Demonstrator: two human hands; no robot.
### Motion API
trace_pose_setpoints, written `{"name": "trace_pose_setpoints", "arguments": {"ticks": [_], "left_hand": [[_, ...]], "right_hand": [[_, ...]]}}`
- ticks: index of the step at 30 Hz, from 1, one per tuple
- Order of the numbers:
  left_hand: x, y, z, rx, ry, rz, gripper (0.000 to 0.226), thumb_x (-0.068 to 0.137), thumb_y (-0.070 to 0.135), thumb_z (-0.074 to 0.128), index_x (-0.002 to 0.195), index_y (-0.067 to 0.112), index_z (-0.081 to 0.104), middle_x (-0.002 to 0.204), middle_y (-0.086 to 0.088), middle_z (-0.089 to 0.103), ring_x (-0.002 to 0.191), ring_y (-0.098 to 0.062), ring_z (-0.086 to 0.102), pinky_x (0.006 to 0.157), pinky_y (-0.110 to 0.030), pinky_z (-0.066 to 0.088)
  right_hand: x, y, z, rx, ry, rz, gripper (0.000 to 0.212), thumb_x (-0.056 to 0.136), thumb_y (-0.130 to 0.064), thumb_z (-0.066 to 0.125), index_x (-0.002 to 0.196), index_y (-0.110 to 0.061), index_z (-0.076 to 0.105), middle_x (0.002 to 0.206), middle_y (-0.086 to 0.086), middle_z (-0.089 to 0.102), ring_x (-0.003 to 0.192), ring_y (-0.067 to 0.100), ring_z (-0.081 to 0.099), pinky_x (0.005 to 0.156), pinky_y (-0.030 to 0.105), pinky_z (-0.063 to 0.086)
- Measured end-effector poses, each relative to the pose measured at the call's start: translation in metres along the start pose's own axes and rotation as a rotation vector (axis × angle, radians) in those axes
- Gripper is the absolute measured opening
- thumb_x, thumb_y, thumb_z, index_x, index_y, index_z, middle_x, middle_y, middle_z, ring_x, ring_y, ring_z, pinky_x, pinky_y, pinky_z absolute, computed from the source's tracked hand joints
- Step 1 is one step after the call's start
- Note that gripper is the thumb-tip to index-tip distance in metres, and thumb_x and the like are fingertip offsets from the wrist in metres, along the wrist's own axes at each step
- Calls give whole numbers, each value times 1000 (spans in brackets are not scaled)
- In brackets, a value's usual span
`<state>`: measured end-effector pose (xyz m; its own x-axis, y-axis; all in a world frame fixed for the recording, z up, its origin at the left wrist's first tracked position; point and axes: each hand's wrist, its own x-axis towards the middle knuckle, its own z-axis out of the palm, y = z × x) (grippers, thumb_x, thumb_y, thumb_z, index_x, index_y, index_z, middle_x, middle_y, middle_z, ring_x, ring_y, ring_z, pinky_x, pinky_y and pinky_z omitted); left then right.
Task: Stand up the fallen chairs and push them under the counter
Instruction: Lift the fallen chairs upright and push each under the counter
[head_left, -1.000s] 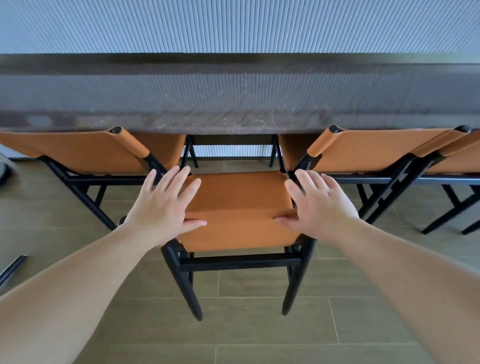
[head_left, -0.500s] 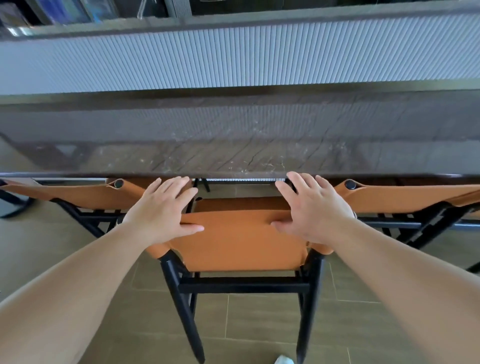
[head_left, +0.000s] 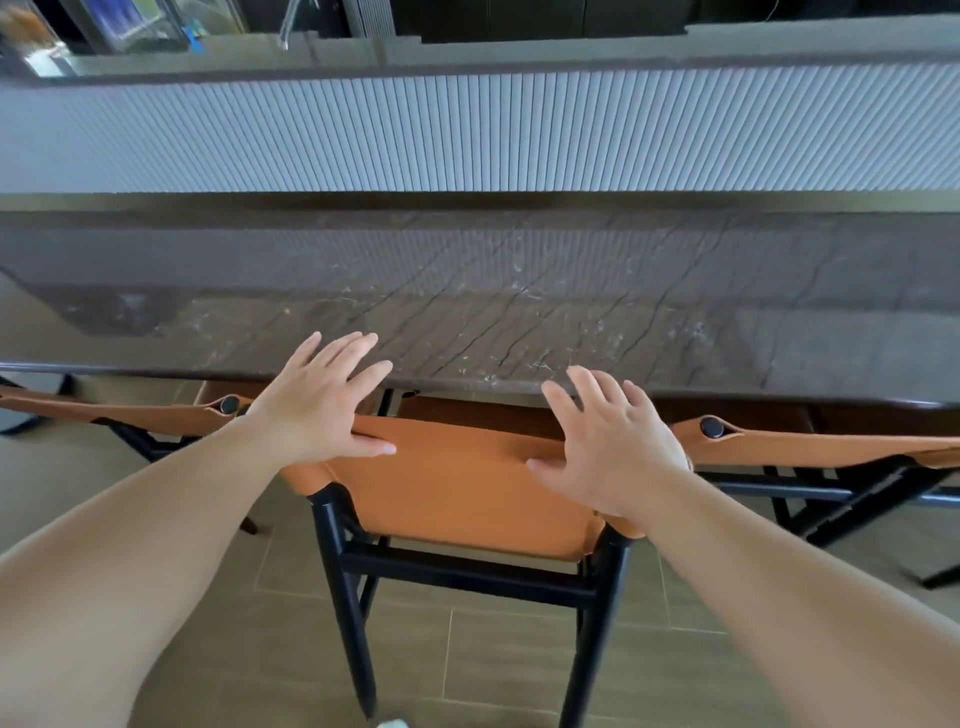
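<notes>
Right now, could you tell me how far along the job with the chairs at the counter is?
Nearly finished, as far as this view shows. Done: the left chair and right chair stand upright, seats tucked under the counter. In hand: the middle chair is upright, seat mostly under the edge, with the left hand and right hand flat on its backrest, fingers open. Left: perhaps a final nudge; no fallen chair is visible.

Soft daylight, wide-angle warp, blurred edges.
</notes>
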<state>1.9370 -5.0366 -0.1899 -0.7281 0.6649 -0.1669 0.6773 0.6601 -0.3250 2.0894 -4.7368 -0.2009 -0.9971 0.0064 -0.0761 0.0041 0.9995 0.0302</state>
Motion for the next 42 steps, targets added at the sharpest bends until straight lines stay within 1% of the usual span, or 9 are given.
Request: {"name": "trace_pose_setpoints", "arguments": {"ticks": [2, 6, 9, 13, 16, 21, 32, 37, 42], "left_hand": [[10, -11, 2, 4, 1, 27, 115, 70, 94, 11, 152, 17, 33, 163, -14, 19, 151, -28, 16, 121, -52, 11], [30, -20, 1, 0, 46, 74, 110, 74, 93, 18, 149, 15, 38, 160, -16, 25, 149, -30, 21, 119, -55, 19], [35, -21, 0, -12, 55, 88, 111, 72, 93, 19, 152, 16, 33, 163, -15, 17, 151, -30, 13, 121, -55, 15], [37, -26, 7, -65, 34, 103, 109, 73, 93, 22, 157, 23, 17, 166, -9, 9, 153, -24, 4, 123, -50, 6], [30, -36, 17, -107, -23, 127, 103, 75, 90, 22, 156, 31, 1, 166, -5, 6, 153, -22, 4, 122, -46, 8], [23, -41, 20, -116, -24, 96, 104, 76, 89, 24, 155, 32, -12, 166, -5, -12, 152, -23, -12, 122, -47, 3], [3, -7, 19, -176, -3, -111, 111, 72, 92, 20, 157, 27, -9, 167, -8, -5, 153, -27, -7, 122, -49, 9], [6, 9, 15, -227, 28, -174, 111, 73, 91, 31, 157, 26, -3, 167, -10, 1, 153, -27, -2, 122, -50, 12], [12, 21, 11, -226, 25, -210, 111, 74, 91, 32, 156, 26, -4, 167, -9, 1, 153, -27, -2, 122, -49, 11]], "right_hand": [[5, -5, 1, 2, 0, 17, 83, 83, -74, 33, 149, -25, 24, 156, 10, 26, 143, 29, 25, 116, 50, 23], [19, 5, -4, -1, 2, 67, 84, 82, -77, 34, 148, -26, 25, 154, 8, 28, 142, 28, 27, 117, 49, 24], [25, 7, -6, -16, -29, 84, 86, 80, -79, 30, 149, -27, 24, 155, 6, 28, 143, 26, 27, 117, 48, 24], [27, 5, -11, -31, -44, 78, 87, 78, -79, 26, 148, -27, 27, 151, 4, 32, 139, 25, 33, 116, 45, 27], [25, 2, -10, -79, -42, 64, 88, 79, -81, 23, 147, -25, 28, 146, 3, 36, 134, 25, 38, 111, 42, 33], [28, 0, -11, -120, -21, 66, 93, 79, -82, 25, 149, -22, 29, 146, 5, 39, 133, 26, 40, 107, 42, 37], [57, 35, -10, -171, -20, -73, 94, 79, -84, 28, 151, -24, 17, 152, 6, 31, 138, 25, 34, 112, 41, 32], [72, 55, -11, -166, -30, -116, 95, 77, -86, 28, 150, -26, 16, 153, 4, 28, 139, 25, 31, 113, 41, 31], [82, 70, -8, -157, -34, -145, 95, 77, -86, 30, 150, -27, 16, 153, 4, 27, 139, 24, 30, 113, 41, 32]]}}
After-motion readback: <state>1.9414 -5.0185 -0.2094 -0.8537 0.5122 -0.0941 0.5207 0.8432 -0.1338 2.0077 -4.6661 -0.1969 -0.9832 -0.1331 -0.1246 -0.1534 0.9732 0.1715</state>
